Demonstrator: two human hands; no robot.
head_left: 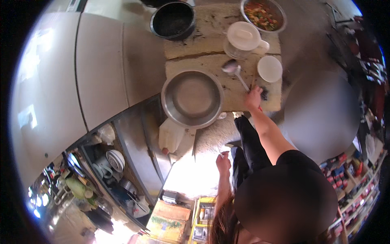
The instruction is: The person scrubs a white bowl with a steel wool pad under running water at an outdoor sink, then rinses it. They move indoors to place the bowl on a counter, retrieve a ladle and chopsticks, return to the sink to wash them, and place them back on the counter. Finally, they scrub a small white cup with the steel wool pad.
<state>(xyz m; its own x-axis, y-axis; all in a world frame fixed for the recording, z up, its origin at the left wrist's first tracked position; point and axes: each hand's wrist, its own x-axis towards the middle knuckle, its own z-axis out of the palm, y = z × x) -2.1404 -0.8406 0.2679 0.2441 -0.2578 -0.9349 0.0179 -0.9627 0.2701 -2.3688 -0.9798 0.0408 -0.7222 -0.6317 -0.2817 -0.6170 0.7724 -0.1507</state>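
My right hand point(254, 98) is over the right part of the wooden table, its fingers closed at the handle end of a metal ladle point(230, 66). The ladle's bowl rests on the boards, pointing away to the left. Just beyond that hand sits a round white lid or small bowl point(269, 69). Behind the ladle stands a clear pitcher with a white lid point(243, 35). Lower down, short of the table edge, my left hand point(223, 162) is closed around a thin white stick-like thing point(219, 151), too small to name. A wide steel basin point(192, 99) occupies the table's near left corner.
A dark pot point(172, 21) stands at the table's far left, and a steel bowl of chopped, colourful food point(262, 15) at the far right. White cabinet doors point(99, 61) rise on the left, above a shelf with dishes point(115, 160). Stocked shelves point(349, 173) line the lower right.
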